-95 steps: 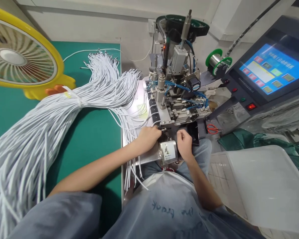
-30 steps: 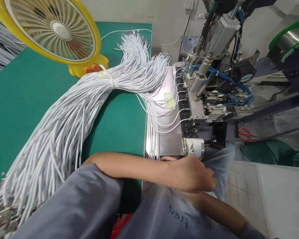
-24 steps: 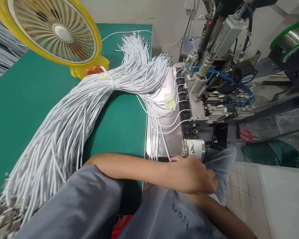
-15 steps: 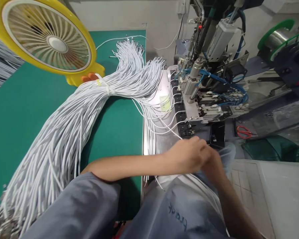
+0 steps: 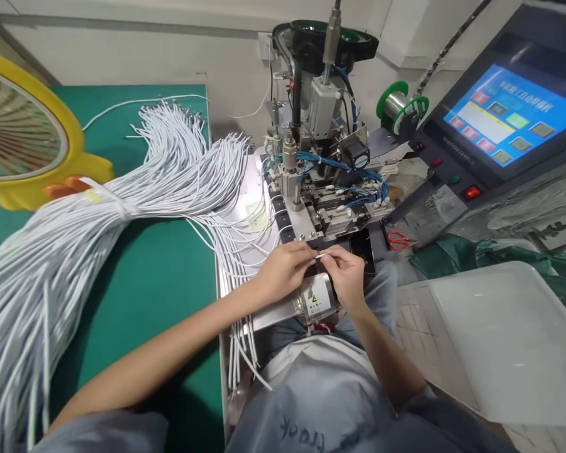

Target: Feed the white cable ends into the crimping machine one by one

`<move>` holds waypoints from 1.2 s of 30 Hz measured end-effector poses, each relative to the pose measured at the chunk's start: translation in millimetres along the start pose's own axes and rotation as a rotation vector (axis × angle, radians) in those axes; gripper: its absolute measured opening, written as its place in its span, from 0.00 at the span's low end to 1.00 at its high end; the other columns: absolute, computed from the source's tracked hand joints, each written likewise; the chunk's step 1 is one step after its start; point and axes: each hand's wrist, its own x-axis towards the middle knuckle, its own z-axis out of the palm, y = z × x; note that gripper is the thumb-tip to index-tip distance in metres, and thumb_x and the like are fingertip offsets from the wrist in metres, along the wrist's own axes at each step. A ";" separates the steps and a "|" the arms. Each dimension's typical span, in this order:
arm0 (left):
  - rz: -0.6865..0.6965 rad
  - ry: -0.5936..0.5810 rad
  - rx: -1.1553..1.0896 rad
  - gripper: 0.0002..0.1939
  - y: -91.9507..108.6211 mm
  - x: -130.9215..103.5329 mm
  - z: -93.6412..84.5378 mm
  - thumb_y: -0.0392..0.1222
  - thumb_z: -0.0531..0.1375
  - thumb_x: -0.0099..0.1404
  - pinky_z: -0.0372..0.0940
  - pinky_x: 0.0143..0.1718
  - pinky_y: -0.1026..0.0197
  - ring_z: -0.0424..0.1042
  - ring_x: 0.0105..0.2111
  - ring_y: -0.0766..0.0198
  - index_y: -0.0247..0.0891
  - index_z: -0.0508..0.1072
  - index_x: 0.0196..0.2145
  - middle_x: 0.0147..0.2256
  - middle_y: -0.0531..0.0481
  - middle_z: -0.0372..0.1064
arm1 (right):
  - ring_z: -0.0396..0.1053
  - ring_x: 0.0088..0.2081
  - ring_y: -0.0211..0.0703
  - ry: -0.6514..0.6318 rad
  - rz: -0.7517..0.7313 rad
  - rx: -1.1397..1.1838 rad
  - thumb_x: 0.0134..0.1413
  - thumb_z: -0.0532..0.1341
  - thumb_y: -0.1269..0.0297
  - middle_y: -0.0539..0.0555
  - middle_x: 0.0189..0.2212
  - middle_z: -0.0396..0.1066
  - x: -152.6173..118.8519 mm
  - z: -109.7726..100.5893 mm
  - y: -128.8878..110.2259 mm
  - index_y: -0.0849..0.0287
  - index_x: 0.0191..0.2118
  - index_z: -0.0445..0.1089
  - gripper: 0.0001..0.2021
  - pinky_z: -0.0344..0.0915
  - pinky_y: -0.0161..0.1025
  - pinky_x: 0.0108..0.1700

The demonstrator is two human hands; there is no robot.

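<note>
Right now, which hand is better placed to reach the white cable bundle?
Probably the left hand: it is nearer the bundle, with the right hand farther across, though both are pinching a small white piece.

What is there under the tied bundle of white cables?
The bundle rests on the green tabletop, and some cables reach over the metal plate. Anything directly beneath the bundle is covered.

Left hand (image 5: 287,269) and right hand (image 5: 348,277) pinch white cable end (image 5: 322,255) between them, before machine (image 5: 311,182). Tied cable bundle (image 5: 122,207) on green table (image 5: 160,283). Cable tip blurred, possibly bare.
</note>
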 end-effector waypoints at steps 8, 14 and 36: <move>0.028 0.026 -0.012 0.10 -5.4 0.3 6.7 0.33 0.53 0.65 0.61 0.28 0.66 0.65 0.27 0.68 0.33 0.75 0.36 0.26 0.48 0.67 | 0.59 0.22 0.34 -0.047 -0.124 -0.315 0.52 0.59 0.66 0.51 0.22 0.65 6.5 -7.0 -6.7 0.62 0.28 0.73 0.07 0.56 0.33 0.24; 0.109 0.044 0.052 0.10 -9.5 -2.8 9.7 0.33 0.53 0.64 0.60 0.26 0.67 0.64 0.25 0.68 0.32 0.75 0.35 0.25 0.48 0.67 | 0.52 0.20 0.32 -0.163 -0.093 -0.348 0.51 0.59 0.66 0.47 0.16 0.55 13.2 -14.3 -11.1 0.63 0.24 0.73 0.09 0.51 0.33 0.22; 0.161 0.001 0.344 0.14 -17.2 -10.0 12.7 0.28 0.48 0.61 0.57 0.22 0.66 0.65 0.23 0.67 0.31 0.73 0.38 0.27 0.49 0.67 | 0.48 0.19 0.32 -0.255 0.204 -0.390 0.45 0.57 0.62 0.46 0.14 0.52 16.4 -15.0 -11.5 0.65 0.22 0.71 0.11 0.46 0.33 0.21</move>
